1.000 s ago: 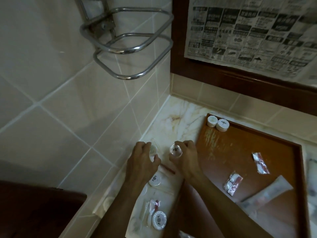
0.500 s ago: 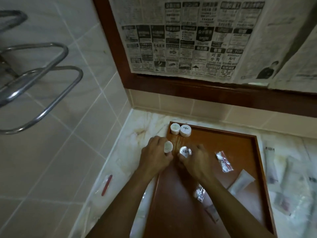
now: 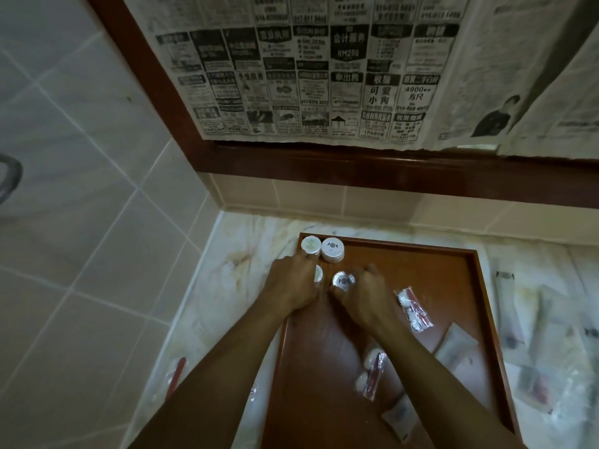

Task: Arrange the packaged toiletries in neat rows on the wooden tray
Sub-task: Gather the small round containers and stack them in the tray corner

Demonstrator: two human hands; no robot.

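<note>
Both hands set small round tubs down near the far left corner of the wooden tray (image 3: 486, 322).

Nearest, a flat white sachet (image 3: 399, 416) and a clear packet with a red strip (image 3: 372, 372) lie on the tray's near half, right of the forearms; another clear packet (image 3: 414, 308) lies just right of the right wrist. Farther in, the left hand (image 3: 293, 283) curls its fingers round a white tub (image 3: 318, 274), mostly hidden beneath it. Beside it, the right hand (image 3: 368, 298) pinches a foil-topped tub (image 3: 343, 280) between thumb and fingertips. Just beyond, two white tubs (image 3: 332, 249) stand side by side, touching, in the tray's far left corner, the left fingertips reaching the left one. More packets (image 3: 534, 358) lie on the bench (image 3: 233, 264) right of the tray.
</note>
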